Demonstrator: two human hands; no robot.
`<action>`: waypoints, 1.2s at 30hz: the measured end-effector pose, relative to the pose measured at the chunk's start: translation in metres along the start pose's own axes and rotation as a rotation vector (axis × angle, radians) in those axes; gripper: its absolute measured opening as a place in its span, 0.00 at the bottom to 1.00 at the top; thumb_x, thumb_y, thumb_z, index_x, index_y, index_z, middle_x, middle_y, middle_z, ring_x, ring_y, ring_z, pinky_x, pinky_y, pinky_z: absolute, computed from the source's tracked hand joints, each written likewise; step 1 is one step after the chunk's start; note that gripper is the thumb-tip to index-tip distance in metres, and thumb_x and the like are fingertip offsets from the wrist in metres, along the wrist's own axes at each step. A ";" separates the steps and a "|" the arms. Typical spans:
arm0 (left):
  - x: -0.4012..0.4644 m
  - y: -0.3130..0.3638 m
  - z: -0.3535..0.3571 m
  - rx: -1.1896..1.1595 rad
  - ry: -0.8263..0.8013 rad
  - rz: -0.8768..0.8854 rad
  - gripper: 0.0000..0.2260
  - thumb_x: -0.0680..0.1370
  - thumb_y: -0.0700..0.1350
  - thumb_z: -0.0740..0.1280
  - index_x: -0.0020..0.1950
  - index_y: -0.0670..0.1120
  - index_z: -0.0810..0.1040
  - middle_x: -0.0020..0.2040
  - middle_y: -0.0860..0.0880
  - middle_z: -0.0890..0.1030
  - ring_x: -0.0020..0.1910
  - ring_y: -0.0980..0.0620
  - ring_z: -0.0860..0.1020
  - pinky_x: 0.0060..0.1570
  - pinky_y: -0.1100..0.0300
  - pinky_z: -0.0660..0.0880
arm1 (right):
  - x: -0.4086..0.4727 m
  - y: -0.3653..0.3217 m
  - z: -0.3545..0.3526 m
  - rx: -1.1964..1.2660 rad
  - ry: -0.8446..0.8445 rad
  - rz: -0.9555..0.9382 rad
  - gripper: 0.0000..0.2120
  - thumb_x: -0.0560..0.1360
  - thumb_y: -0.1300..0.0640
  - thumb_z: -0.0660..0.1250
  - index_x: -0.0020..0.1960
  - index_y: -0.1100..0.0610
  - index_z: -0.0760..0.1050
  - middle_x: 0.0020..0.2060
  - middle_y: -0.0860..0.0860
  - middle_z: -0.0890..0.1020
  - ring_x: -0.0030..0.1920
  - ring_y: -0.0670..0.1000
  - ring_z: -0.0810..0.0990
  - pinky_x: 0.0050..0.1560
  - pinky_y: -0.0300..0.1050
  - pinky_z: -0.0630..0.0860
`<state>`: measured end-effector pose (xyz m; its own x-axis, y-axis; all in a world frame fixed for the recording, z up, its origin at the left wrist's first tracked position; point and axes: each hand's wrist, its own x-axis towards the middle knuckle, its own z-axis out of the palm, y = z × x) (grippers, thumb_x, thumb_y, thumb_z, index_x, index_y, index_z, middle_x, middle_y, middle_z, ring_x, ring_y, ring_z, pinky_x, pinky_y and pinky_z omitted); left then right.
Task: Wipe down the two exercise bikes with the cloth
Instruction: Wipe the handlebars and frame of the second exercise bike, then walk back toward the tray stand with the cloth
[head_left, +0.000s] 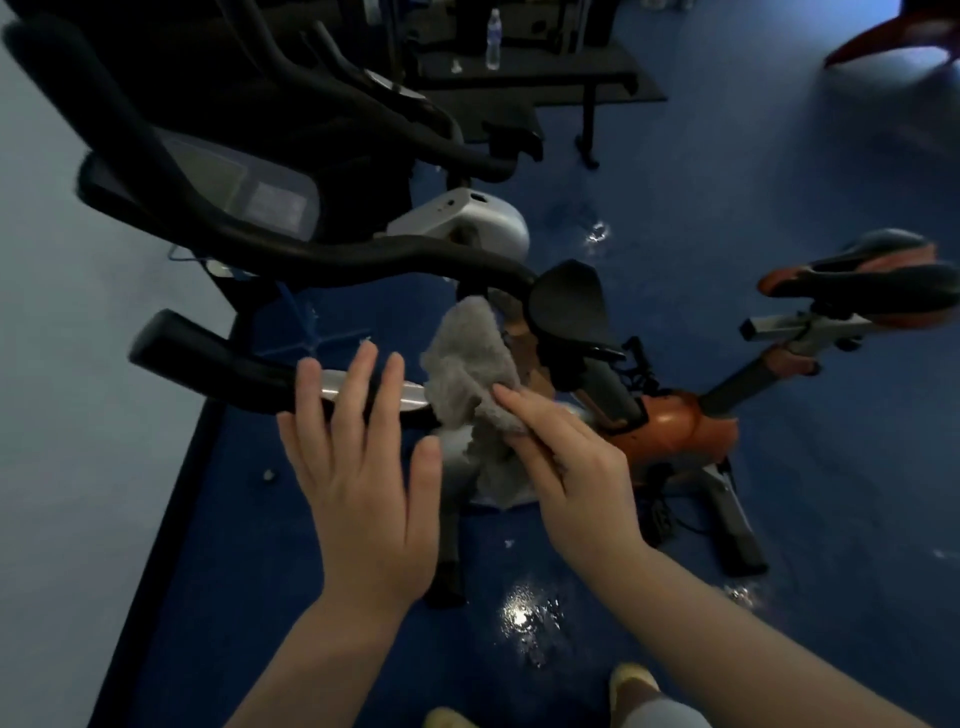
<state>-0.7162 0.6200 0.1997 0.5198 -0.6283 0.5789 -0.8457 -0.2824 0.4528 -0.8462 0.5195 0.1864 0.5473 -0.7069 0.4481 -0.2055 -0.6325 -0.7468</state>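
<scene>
A fluffy grey cloth hangs bunched in my right hand, pinched between the fingers just right of the near handlebar. My left hand is spread flat with fingers apart, hovering over the black and silver handlebar grip of the near exercise bike. That bike's console and curved black bars fill the upper left, and its black saddle sits at centre. An orange exercise bike with an orange and black saddle stands to the right.
The blue floor has shiny wet spots near my yellow shoes. A pale wall runs along the left. A black bench with a water bottle stands at the back.
</scene>
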 end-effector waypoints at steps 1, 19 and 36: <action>-0.004 0.004 0.002 -0.017 -0.024 0.005 0.24 0.81 0.50 0.53 0.75 0.44 0.63 0.77 0.47 0.60 0.79 0.47 0.46 0.76 0.50 0.40 | -0.007 0.004 -0.006 -0.012 0.008 0.047 0.16 0.78 0.53 0.62 0.66 0.50 0.74 0.59 0.42 0.78 0.60 0.38 0.75 0.59 0.37 0.74; -0.114 0.228 0.185 -0.205 -0.809 0.018 0.17 0.82 0.52 0.56 0.69 0.53 0.72 0.69 0.57 0.71 0.68 0.58 0.68 0.69 0.60 0.63 | -0.158 0.162 -0.258 -0.534 -0.159 0.693 0.09 0.78 0.43 0.58 0.56 0.42 0.73 0.42 0.44 0.82 0.41 0.47 0.80 0.37 0.45 0.75; -0.123 0.397 0.356 -0.241 -1.106 0.210 0.13 0.81 0.51 0.58 0.64 0.53 0.74 0.63 0.57 0.75 0.61 0.58 0.73 0.59 0.62 0.69 | -0.205 0.287 -0.432 -0.609 -0.009 1.012 0.09 0.79 0.44 0.58 0.53 0.43 0.75 0.43 0.43 0.82 0.43 0.47 0.79 0.40 0.46 0.76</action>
<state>-1.1594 0.3271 0.0670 -0.1199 -0.9726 -0.1994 -0.7963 -0.0257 0.6044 -1.3679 0.3460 0.0921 -0.0817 -0.9725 -0.2180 -0.9006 0.1657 -0.4017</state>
